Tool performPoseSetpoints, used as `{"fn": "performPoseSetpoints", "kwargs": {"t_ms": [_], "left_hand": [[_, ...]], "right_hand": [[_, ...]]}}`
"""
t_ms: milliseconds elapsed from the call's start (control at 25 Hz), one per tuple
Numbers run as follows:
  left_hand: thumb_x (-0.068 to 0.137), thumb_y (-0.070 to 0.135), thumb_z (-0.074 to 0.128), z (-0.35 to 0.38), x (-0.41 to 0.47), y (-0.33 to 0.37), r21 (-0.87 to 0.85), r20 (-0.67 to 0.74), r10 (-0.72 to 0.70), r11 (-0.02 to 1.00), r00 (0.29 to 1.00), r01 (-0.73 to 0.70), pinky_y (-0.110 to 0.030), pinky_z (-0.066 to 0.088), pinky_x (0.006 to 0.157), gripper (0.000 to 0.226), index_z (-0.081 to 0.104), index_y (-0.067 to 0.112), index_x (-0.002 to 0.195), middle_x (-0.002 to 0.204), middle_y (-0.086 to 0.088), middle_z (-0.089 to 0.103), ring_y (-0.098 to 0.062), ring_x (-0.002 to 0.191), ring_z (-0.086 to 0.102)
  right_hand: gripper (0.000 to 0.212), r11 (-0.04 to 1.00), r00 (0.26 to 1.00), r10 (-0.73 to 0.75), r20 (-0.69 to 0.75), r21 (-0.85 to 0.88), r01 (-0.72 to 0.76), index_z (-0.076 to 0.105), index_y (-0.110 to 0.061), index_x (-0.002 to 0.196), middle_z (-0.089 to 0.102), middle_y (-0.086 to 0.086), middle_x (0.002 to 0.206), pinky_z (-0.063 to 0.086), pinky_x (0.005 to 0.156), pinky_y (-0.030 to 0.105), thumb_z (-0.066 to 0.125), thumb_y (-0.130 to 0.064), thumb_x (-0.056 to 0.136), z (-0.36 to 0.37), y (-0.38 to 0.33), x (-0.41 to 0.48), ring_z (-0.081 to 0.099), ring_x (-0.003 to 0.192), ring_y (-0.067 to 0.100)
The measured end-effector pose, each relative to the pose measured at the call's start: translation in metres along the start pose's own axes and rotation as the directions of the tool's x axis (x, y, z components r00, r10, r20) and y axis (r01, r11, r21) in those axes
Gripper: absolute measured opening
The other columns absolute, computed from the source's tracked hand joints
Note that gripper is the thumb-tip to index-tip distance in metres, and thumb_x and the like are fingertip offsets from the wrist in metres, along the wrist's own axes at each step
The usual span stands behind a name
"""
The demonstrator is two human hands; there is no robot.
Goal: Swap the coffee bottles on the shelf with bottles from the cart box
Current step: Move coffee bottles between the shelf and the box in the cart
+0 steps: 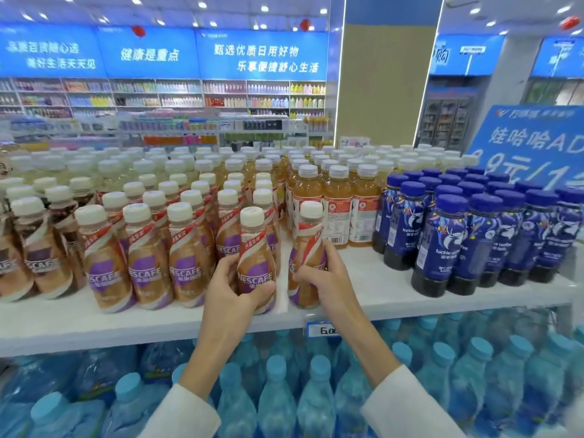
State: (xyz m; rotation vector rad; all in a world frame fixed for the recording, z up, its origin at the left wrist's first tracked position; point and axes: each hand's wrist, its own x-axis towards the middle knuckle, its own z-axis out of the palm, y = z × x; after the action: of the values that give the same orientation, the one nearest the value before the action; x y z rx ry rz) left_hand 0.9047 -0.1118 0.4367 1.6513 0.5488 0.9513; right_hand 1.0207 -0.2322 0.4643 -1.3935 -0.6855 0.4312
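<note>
Rows of brown-and-purple Nescafe coffee bottles (pixel 147 267) with cream caps stand on the white shelf (pixel 94 324). My left hand (pixel 232 286) grips one coffee bottle (pixel 254 248) at the front of the shelf, upright. My right hand (pixel 322 273) grips a second coffee bottle (pixel 308 235) just to its right, standing near the shelf's front edge and tilted slightly. No cart box is in view.
Orange tea bottles (pixel 338 207) stand behind the right-hand bottle. Dark blue Luckin coffee bottles (pixel 442 241) fill the shelf's right side. Blue-capped water bottles (pixel 316 390) fill the lower shelf. A price tag (pixel 322 329) hangs on the shelf edge. A blue sign (pixel 531 143) stands at right.
</note>
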Motion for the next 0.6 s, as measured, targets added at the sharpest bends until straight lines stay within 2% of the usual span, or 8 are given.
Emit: {"fn": "performPoseSetpoints", "kwargs": {"t_ms": [80, 160, 240, 320, 360, 480, 560, 600], "left_hand": [[0.078, 0.015, 0.085, 0.003, 0.0, -0.003, 0.015, 0.003, 0.025, 1.0, 1.0, -0.025, -0.014, 0.055, 0.083, 0.06, 0.054, 0.023, 0.129, 0.118, 0.008, 0.068, 0.003, 0.1, 0.067], [0.079, 0.019, 0.085, 0.004, -0.002, -0.005, 0.037, 0.01, 0.039, 0.999, 0.999, -0.039, -0.019, 0.055, 0.089, 0.062, 0.052, 0.026, 0.131, 0.121, 0.01, 0.067, 0.0, 0.106, 0.066], [0.077, 0.02, 0.086, 0.001, -0.007, -0.007, 0.062, 0.027, 0.024, 0.998, 0.999, -0.026, -0.023, 0.055, 0.095, 0.07, 0.051, 0.026, 0.137, 0.126, 0.011, 0.065, -0.002, 0.111, 0.065], [0.075, 0.017, 0.087, -0.005, -0.011, -0.008, 0.054, 0.03, 0.012, 0.998, 0.999, -0.013, -0.018, 0.055, 0.091, 0.074, 0.051, 0.025, 0.138, 0.126, 0.012, 0.065, 0.002, 0.109, 0.065], [0.074, 0.014, 0.087, -0.007, -0.011, -0.009, 0.049, 0.02, 0.011, 0.999, 1.0, -0.012, -0.014, 0.054, 0.087, 0.071, 0.053, 0.025, 0.136, 0.124, 0.011, 0.066, 0.004, 0.107, 0.065], [0.074, 0.011, 0.087, -0.008, -0.01, -0.009, 0.054, 0.003, 0.013, 0.998, 1.0, -0.013, -0.007, 0.051, 0.078, 0.063, 0.056, 0.024, 0.127, 0.117, 0.012, 0.068, 0.009, 0.1, 0.065], [0.076, 0.01, 0.086, -0.007, -0.009, -0.01, 0.044, 0.011, 0.015, 0.999, 1.0, -0.015, -0.007, 0.051, 0.078, 0.062, 0.056, 0.023, 0.128, 0.116, 0.013, 0.068, 0.01, 0.1, 0.065], [0.077, 0.01, 0.085, -0.007, -0.009, -0.01, 0.041, 0.015, 0.017, 0.999, 1.0, -0.017, -0.007, 0.051, 0.078, 0.062, 0.055, 0.022, 0.13, 0.117, 0.013, 0.068, 0.01, 0.101, 0.065]], "right_hand": [[0.049, 0.998, 0.999, -0.02, 0.032, -0.061, 0.022, 0.057, -0.037, 0.114, 0.072, -0.012, 0.1, 0.055, 0.083, 0.025, 0.07, -0.005, 0.079, -0.002, 0.006, 0.005, 0.068, 0.094, 0.005], [0.053, 0.992, 0.998, -0.009, 0.066, -0.124, 0.017, 0.052, -0.046, 0.116, 0.07, -0.018, 0.105, 0.055, 0.093, 0.031, 0.073, -0.013, 0.08, -0.005, 0.009, 0.007, 0.067, 0.1, 0.004], [0.068, 0.968, 0.998, 0.003, 0.056, -0.252, 0.011, 0.042, -0.045, 0.129, 0.062, -0.022, 0.117, 0.053, 0.096, 0.027, 0.082, -0.028, 0.077, -0.008, 0.01, 0.004, 0.062, 0.109, 0.003], [0.093, 0.918, 1.0, -0.014, -0.023, -0.396, 0.004, 0.034, -0.04, 0.14, 0.051, -0.019, 0.127, 0.051, 0.094, 0.022, 0.089, -0.044, 0.066, -0.01, 0.009, 0.001, 0.056, 0.114, 0.004], [0.095, 0.896, 0.998, -0.033, -0.061, -0.444, 0.003, 0.035, -0.038, 0.139, 0.05, -0.017, 0.128, 0.049, 0.09, 0.018, 0.09, -0.049, 0.062, -0.009, 0.01, 0.0, 0.055, 0.113, 0.004], [0.082, 0.876, 0.992, -0.082, -0.096, -0.482, 0.026, 0.041, -0.038, 0.129, 0.054, -0.017, 0.123, 0.045, 0.082, 0.012, 0.09, -0.048, 0.064, -0.006, 0.016, -0.001, 0.056, 0.107, 0.002], [0.073, 0.903, 0.998, -0.048, -0.051, -0.429, 0.021, 0.043, -0.037, 0.129, 0.058, -0.016, 0.124, 0.049, 0.088, 0.017, 0.088, -0.036, 0.072, -0.01, 0.018, 0.002, 0.058, 0.108, 0.003], [0.069, 0.922, 1.0, -0.011, 0.002, -0.388, 0.011, 0.042, -0.038, 0.129, 0.06, -0.014, 0.127, 0.051, 0.096, 0.024, 0.085, -0.029, 0.077, -0.013, 0.019, 0.005, 0.059, 0.112, 0.004]]}}
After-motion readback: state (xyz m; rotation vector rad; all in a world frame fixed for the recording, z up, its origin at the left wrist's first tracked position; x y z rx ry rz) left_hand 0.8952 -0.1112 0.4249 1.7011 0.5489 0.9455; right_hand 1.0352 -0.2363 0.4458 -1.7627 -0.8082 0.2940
